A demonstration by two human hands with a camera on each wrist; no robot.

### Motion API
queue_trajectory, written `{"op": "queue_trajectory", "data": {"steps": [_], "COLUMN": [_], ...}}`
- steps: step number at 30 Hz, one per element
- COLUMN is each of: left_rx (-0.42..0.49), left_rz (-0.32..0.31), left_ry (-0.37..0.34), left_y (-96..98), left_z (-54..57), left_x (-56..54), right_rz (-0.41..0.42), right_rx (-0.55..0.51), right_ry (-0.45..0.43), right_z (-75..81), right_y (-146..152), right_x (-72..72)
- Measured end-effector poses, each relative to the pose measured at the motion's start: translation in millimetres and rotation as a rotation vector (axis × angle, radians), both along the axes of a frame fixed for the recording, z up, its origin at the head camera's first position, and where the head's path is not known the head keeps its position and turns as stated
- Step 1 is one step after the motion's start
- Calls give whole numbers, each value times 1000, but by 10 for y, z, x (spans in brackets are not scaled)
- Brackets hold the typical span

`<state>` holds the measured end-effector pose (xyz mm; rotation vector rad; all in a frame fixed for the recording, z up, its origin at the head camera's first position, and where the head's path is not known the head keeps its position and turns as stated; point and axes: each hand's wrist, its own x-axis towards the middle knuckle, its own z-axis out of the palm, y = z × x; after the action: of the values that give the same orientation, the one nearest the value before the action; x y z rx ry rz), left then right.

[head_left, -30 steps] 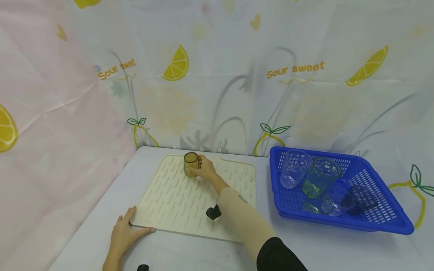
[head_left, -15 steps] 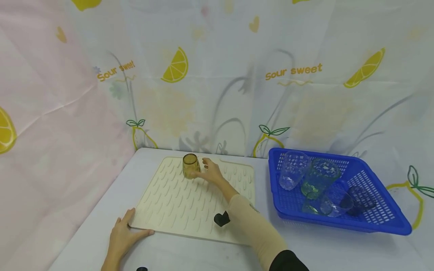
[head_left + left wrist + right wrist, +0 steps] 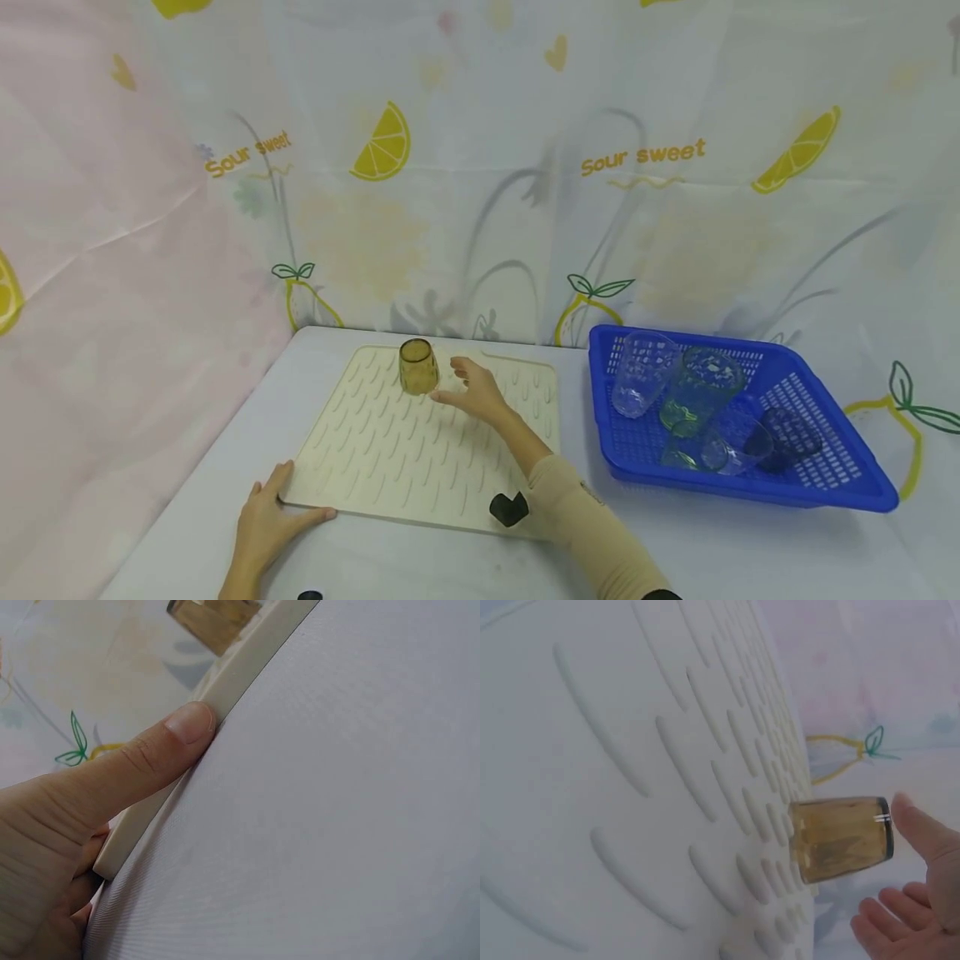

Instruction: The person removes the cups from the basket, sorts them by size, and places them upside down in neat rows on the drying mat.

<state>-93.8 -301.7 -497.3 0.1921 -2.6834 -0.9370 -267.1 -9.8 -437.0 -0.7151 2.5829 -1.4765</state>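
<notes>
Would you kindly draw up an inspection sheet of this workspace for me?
Surface: white tabletop, with a cream mat lying on it.
Job's things: amber glass standing on the mat; blue basket to the right, holding several glasses.
Clutter: dark object cut off at the head view's bottom edge, unclear.
Left hand: touching the mat's near left corner.
Right hand: beside the amber glass, not gripping it.
Cables: nothing seen.
Surroundings: lemon-print backdrop.

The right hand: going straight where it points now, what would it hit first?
Probably the amber glass, standing on the mat just ahead of the right hand, though the gap's depth is unclear.
</notes>
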Motion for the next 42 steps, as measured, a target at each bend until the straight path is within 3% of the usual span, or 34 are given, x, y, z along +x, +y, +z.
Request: {"op": "queue_trajectory", "data": {"steps": [7,21,42], "left_rx": [-4,-7,-31], "left_rz": [-3,-15,-18], "left_ry": [14,25,16], "left_y": [8,25,7], "left_z": [-6,-11,-20], "left_x": [5,14,-2], "right_rz": [10,62,6], "right_rx": [-29,-75,-117], "right_ry": [6,111,131], "right_z": [43,229,360], "right_y": [95,319,746], "right_x": [141,439,816]}}
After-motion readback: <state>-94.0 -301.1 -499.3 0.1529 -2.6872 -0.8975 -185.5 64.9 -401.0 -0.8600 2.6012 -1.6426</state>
